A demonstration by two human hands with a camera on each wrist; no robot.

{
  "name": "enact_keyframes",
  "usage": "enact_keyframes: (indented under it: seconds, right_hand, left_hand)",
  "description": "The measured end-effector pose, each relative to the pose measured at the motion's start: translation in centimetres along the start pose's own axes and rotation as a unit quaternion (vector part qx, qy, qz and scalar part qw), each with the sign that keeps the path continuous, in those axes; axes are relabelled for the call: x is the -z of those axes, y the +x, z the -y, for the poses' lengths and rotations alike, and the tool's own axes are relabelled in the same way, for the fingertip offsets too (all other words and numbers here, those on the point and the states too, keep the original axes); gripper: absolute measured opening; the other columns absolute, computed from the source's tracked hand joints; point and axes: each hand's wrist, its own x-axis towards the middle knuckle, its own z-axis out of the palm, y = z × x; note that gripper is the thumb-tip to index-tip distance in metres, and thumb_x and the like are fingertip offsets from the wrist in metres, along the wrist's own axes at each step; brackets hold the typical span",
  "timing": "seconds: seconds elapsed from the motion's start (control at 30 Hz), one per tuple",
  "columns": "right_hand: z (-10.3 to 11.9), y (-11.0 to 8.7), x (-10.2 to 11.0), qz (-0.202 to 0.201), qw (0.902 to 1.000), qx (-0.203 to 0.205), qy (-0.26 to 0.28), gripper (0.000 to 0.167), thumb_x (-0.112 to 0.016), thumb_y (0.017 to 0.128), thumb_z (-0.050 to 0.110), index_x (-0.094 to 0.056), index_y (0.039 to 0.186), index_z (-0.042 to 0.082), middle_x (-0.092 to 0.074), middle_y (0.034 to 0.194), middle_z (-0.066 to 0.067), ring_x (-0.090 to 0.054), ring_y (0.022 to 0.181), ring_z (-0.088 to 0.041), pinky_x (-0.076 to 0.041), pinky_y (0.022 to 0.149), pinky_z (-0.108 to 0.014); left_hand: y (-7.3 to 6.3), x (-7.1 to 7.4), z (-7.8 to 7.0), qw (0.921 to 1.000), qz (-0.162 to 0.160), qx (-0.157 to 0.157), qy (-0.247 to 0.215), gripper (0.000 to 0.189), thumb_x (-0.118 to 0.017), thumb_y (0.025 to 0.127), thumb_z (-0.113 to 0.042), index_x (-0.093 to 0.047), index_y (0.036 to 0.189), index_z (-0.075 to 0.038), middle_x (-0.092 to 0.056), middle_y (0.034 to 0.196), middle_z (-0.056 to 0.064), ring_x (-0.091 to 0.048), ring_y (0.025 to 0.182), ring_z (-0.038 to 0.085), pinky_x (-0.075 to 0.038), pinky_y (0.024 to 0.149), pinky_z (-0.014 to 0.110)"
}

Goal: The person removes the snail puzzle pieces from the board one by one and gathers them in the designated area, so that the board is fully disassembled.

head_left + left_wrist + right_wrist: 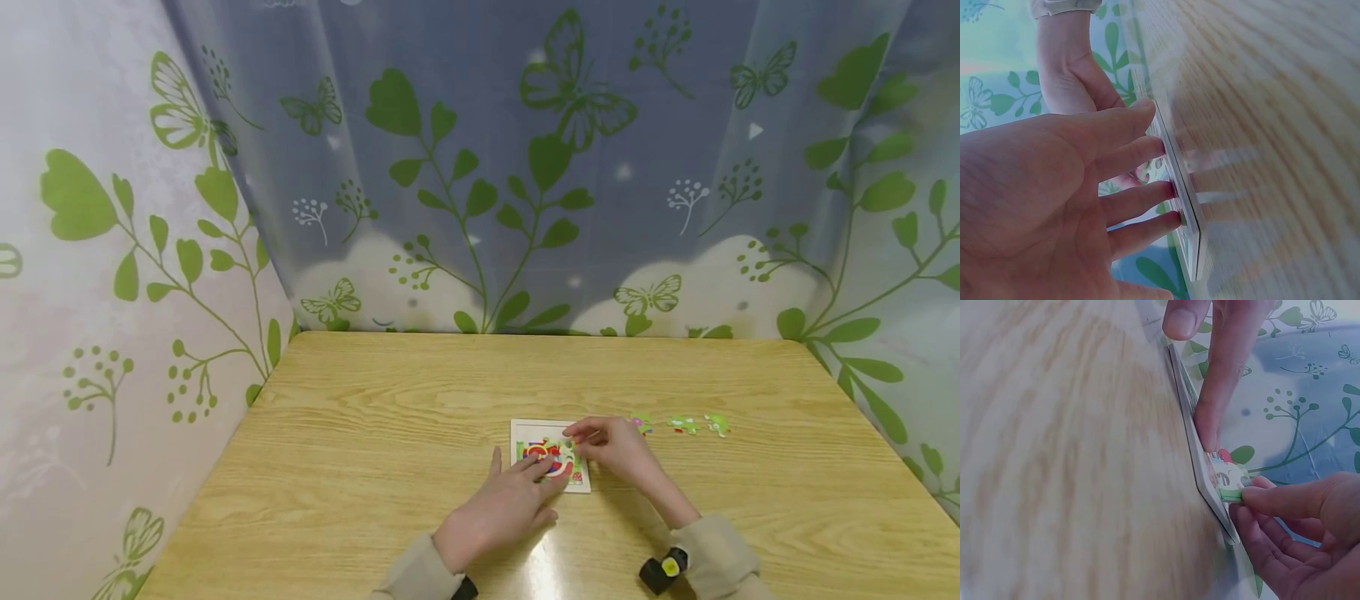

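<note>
A square jigsaw puzzle board (527,428) with a white frame lies on the table, a colourful picture partly filled in. My left hand (501,502) rests on it with fingers spread and fairly straight, fingertips touching the picture, as the left wrist view also shows. At the board's right side, my right hand (621,451) pinches a puzzle piece (1230,479) between thumb and finger. White with a green edge, that piece stands tilted up from the board in the right wrist view. Both hands hide parts of the picture.
Three loose green puzzle pieces lie right of the board: one (642,424) partly behind my right hand, another (683,425) beyond it, and a last one (717,425) farthest right. The wooden table (375,400) ends at a leaf-patterned curtain (480,200).
</note>
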Motion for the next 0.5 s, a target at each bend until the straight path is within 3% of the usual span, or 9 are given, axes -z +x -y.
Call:
enact_keyframes:
  seconds: [0.27,0.5]
  right_hand:
    - [-0.01,0.07,-0.03,-0.001,0.9996,-0.019,0.021,0.018,-0.07,0.09,-0.001,-0.076,0.107,0.002,-0.074,0.095,-0.01,-0.071,0.087,-0.023,-0.053,0.061,-0.024]
    - [0.17,-0.03,0.51,0.016,0.9993,-0.014,0.029,0.021,-0.07,0.091,0.003,-0.076,0.111,0.005,-0.074,0.103,-0.012,-0.071,0.094,-0.025,-0.057,0.069,-0.026]
  left_hand:
    - [-0.02,0.14,-0.09,1.0,-0.004,0.0,-0.001,0.055,-0.061,0.099,-0.042,-0.051,0.151,-0.028,-0.042,0.159,0.001,-0.039,0.147,0.021,-0.032,0.111,0.07]
    - [-0.11,0.24,-0.06,1.0,-0.008,0.0,-0.006,0.054,-0.062,0.099,-0.042,-0.051,0.15,-0.027,-0.042,0.159,0.002,-0.04,0.146,0.022,-0.032,0.111,0.071]
